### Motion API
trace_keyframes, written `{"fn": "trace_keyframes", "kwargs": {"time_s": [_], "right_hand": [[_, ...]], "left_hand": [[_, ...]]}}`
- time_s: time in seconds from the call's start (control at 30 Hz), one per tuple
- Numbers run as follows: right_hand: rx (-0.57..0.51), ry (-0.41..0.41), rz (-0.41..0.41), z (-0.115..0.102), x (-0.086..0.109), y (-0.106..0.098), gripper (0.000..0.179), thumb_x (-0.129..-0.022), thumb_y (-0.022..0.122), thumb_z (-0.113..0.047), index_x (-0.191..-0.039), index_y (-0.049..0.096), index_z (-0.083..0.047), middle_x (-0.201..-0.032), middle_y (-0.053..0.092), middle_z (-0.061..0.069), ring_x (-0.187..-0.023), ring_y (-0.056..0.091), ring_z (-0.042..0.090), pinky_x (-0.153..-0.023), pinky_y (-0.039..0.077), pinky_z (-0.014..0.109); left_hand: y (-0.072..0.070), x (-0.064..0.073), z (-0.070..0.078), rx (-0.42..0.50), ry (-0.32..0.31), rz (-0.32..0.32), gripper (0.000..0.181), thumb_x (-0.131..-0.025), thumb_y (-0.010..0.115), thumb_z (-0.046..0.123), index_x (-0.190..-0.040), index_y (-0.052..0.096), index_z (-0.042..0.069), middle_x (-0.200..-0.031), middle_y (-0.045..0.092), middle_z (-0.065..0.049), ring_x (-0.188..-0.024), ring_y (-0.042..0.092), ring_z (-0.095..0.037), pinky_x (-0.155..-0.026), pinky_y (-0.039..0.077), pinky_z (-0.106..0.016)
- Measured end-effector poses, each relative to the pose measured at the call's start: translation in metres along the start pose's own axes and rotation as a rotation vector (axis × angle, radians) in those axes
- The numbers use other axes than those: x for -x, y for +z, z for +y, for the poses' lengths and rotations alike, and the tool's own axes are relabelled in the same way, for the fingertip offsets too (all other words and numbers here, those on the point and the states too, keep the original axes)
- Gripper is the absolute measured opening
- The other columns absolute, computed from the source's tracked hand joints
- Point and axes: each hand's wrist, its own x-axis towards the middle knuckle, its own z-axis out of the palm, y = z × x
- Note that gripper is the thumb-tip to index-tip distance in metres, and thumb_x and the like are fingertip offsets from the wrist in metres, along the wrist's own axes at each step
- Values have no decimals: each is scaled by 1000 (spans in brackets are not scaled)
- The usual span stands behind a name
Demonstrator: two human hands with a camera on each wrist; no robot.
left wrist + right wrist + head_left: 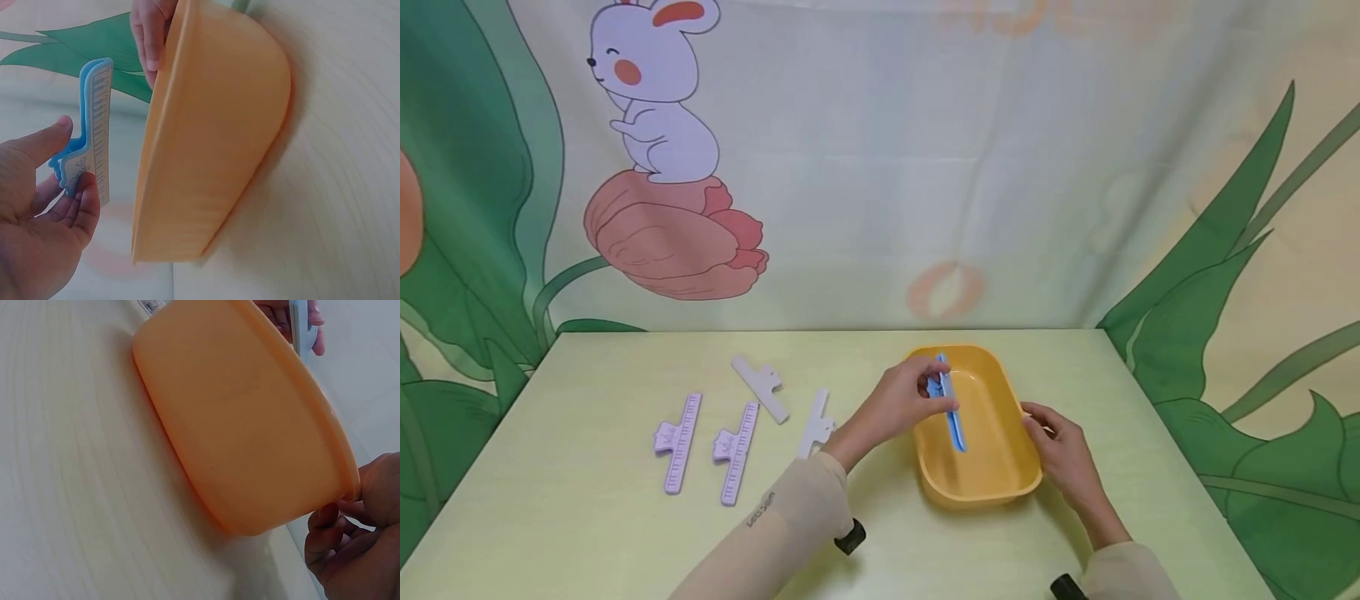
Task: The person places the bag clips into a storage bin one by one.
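A blue clip (953,417) with ruler marks along its bar is pinched in my left hand (901,404), over the yellow-orange basin (992,471). The left wrist view shows the thumb on one side of the clip's handle (78,165) and curled fingers on the other. My right hand (1063,454) grips the basin's right rim, thumb on top and fingers bent beneath the edge (347,487). The basin stands upright on the table.
Two purple ruler clips (682,446) (740,454) lie at the left of the table (587,517). Two pale clips (762,390) (815,423) lie nearer the basin, one partly behind my left forearm. A printed curtain (850,167) hangs behind the table's far edge.
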Motion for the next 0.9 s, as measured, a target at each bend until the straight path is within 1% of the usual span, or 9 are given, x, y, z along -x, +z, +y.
{"fn": "trace_keyframes", "kwargs": {"time_s": [0.17, 0.4, 0.53, 0.63, 0.77, 0.83, 0.9], "right_hand": [[4, -9, -1, 1, -1, 1, 38, -109, 56, -20, -140, 61, 1, -126, 64, 20, -98, 60, 21, -75, 54, 17], [-7, -9, 4, 2, -2, 1, 37, -109, 56, -18, -139, 61, 1, -124, 64, 20, -97, 61, 22, -74, 54, 18], [-8, -7, 0, 1, -2, 1, 36, -109, 55, -18, -140, 61, 1, -125, 63, 20, -100, 60, 25, -75, 54, 17], [-8, -5, -1, 1, -2, 1, 37, -109, 55, -17, -140, 60, 1, -126, 63, 21, -102, 60, 27, -76, 54, 17], [-15, -7, 4, 2, -2, 2, 36, -109, 55, -17, -139, 61, 2, -126, 64, 21, -102, 61, 28, -75, 54, 17], [-20, -7, 8, 3, -2, 2, 36, -109, 56, -17, -139, 61, 1, -126, 64, 21, -102, 61, 27, -75, 54, 17], [-20, -6, 10, 3, -2, 2, 36, -109, 56, -17, -139, 61, 1, -126, 64, 21, -102, 61, 27, -75, 54, 17]], "left_hand": [[3, 1, -6, -19, -13, -6, 50, -88, 85, 19, -131, 66, 0, -100, 65, -4, -87, 58, -16, -77, 51, -25], [9, 0, -15, -106, 21, -31, 50, -89, 84, 18, -130, 65, -2, -97, 62, -4, -85, 53, -16, -75, 47, -26], [10, 0, -16, -130, 19, -40, 50, -88, 85, 16, -129, 65, -4, -97, 62, -6, -85, 54, -17, -76, 47, -27], [11, 0, -16, -137, 11, -51, 50, -88, 85, 15, -129, 65, -6, -100, 62, -8, -87, 55, -19, -79, 49, -29], [13, 0, -17, -172, 7, -70, 51, -88, 85, 16, -129, 64, -5, -108, 64, -11, -96, 58, -23, -89, 52, -34], [14, 0, -17, -211, 3, -79, 51, -89, 84, 17, -130, 64, -4, -113, 64, -12, -101, 59, -25, -94, 52, -37], [16, 0, -17, -280, 1, -84, 51, -89, 84, 21, -131, 65, -1, -115, 64, -10, -104, 59, -24, -97, 51, -37]]}}
